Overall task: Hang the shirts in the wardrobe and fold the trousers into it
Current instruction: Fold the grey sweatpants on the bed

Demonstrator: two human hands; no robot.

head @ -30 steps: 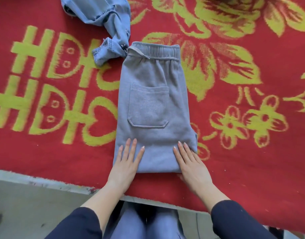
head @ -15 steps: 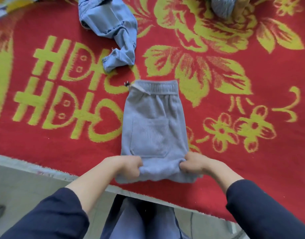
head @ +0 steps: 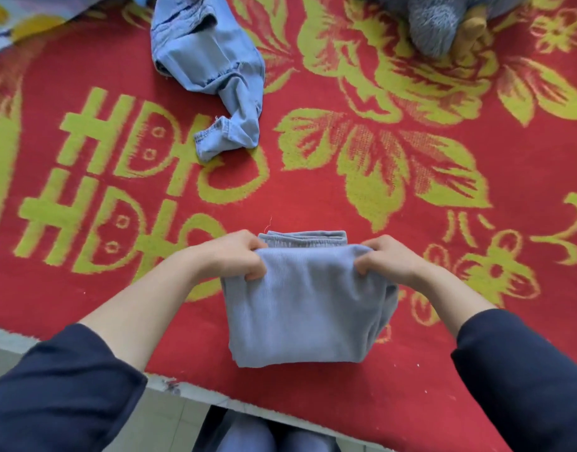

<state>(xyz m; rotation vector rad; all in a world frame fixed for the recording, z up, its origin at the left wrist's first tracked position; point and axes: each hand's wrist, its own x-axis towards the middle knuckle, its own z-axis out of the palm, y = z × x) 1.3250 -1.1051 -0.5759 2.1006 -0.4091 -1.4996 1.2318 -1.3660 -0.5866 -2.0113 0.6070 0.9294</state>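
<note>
Red blanket, yellow double-happiness character; left hand and right hand, fingers tight on grey trousers.

My single view, the head camera, looks forward and steeply down, close above the left hand and right hand, at the near edge of the red cloth.

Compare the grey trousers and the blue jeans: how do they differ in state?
The grey trousers are folded into a compact block; the blue jeans lie crumpled and twisted. The left hand and right hand grip the grey trousers; nothing touches the blue jeans, farther away. Both rest on the red blanket.
</note>
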